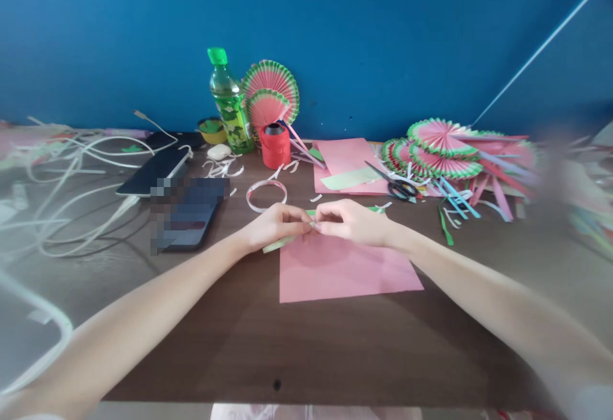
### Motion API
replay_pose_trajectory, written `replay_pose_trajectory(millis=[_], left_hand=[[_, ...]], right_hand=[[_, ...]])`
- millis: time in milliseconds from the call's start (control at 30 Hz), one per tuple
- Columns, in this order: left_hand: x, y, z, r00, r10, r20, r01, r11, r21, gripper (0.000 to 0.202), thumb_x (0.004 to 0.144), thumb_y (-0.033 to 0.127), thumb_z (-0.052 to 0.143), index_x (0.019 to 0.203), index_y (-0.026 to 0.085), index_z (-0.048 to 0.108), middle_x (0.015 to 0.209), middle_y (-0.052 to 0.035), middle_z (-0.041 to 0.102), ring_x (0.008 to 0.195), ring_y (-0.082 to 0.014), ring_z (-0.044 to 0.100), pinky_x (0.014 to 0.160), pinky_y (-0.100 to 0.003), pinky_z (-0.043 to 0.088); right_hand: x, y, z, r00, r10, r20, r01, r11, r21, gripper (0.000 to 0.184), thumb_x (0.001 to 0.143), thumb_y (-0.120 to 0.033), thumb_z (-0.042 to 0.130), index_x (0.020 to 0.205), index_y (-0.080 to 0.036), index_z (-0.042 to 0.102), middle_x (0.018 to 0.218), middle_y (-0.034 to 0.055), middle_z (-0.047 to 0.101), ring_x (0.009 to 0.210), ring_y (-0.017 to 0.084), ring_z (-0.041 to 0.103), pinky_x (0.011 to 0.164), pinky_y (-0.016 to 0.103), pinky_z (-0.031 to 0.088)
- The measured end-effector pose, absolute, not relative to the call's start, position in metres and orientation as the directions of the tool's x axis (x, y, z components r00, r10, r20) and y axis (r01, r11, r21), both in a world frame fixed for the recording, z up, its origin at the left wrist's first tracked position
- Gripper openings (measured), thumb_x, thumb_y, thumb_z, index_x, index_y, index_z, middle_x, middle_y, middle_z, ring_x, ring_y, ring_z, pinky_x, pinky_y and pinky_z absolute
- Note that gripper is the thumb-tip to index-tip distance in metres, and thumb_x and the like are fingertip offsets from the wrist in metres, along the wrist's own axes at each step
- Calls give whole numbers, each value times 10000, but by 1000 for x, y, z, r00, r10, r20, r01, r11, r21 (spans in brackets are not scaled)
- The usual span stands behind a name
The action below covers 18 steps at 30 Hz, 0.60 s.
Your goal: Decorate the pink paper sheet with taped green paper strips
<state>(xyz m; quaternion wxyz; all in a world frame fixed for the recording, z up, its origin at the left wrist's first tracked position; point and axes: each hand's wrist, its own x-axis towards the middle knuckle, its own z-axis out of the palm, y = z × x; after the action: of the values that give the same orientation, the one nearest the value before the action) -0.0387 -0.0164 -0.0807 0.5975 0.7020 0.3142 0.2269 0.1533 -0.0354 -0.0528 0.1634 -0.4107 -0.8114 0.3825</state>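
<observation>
My left hand (272,225) and my right hand (354,221) meet at the middle of the brown table (306,350), fingertips pinched together on a thin light-green paper strip (278,245) that sticks out below my left hand. Both hands rest over the top edge of a pink paper sheet (342,270) lying flat on the table. A ring of white tape (266,194) lies just behind my left hand. Black-handled scissors (397,185) lie behind my right hand.
A green-capped bottle (230,104), red ribbon spool (275,145) and pink-green paper fans (271,91) stand at the back. More fans (443,149) and coloured strips pile at the right. A phone (191,216), tablet (154,171) and white cables (71,171) lie left.
</observation>
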Motion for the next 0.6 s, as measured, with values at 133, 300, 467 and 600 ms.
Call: replay_pose_trajectory(millis=[133, 300, 467, 600], left_hand=[[-39, -17, -80, 704, 707, -60, 171, -87, 981, 162, 739, 268, 585, 684, 122, 633, 638, -24, 628, 616, -93, 547, 608, -211, 404], [-39, -17, -78, 713, 697, -68, 164, -71, 984, 160, 748, 264, 581, 700, 123, 641, 653, -26, 634, 628, -101, 559, 623, -221, 409], [-39, -16, -78, 716, 694, -71, 150, -54, 987, 146, 750, 241, 576, 688, 118, 625, 629, -20, 633, 591, -93, 551, 635, -230, 405], [-40, -15, -79, 729, 682, -61, 124, -43, 991, 149, 759, 238, 569, 695, 112, 616, 625, -17, 630, 593, -92, 559, 621, -224, 393]], right_hand=[[154, -35, -54, -632, 772, -64, 526, 367, -767, 137, 783, -253, 452, 722, -157, 529, 700, -5, 542, 633, 112, 451, 596, 246, 319], [155, -35, -53, -635, 769, -67, 506, 350, -788, 129, 769, -214, 434, 733, -157, 544, 746, 11, 572, 673, 124, 477, 622, 252, 333], [162, -30, -47, -548, 829, -113, 604, 298, -739, 131, 731, -240, 443, 636, -168, 498, 592, -28, 478, 534, 92, 392, 518, 231, 280], [178, -22, -31, -431, 882, -193, 762, 240, -602, 143, 693, -241, 449, 577, -170, 495, 536, -28, 428, 499, 89, 368, 482, 233, 239]])
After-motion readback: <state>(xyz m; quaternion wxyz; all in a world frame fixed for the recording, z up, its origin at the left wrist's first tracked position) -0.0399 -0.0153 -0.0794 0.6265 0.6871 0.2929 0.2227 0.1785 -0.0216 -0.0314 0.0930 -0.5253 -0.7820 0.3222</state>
